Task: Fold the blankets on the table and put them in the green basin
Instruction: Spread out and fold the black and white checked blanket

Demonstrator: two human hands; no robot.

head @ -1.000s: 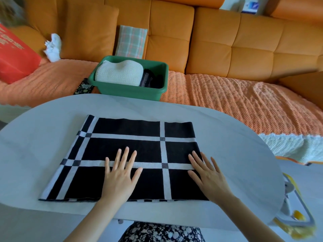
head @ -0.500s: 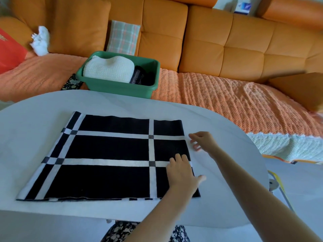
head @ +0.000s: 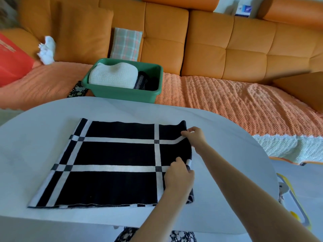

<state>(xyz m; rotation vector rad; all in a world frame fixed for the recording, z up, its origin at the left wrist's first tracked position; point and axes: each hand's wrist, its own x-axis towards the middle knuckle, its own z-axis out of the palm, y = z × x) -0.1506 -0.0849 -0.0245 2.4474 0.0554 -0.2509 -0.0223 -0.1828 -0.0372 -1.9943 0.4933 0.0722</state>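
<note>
Black cloth crossed with white stripes, the blanket (head: 113,163) is held along its right edge by both hands. The right hand (head: 195,137) pinches that edge near the far corner, where the hem curls up off the surface. The left hand (head: 178,177) has its fingers curled over the same edge closer in, at the near white stripe. The rest lies flat on the pale table (head: 43,137), seemingly already doubled. It looks soft, light and limp, so it will likely sag between two grips. Holding wide along the edge and carrying it across to the left side should keep the fold square. Beyond the table, the green basin (head: 122,94) sits on the orange sofa (head: 227,95), with a white folded blanket (head: 113,75) and a dark striped cloth (head: 142,82) inside
</note>
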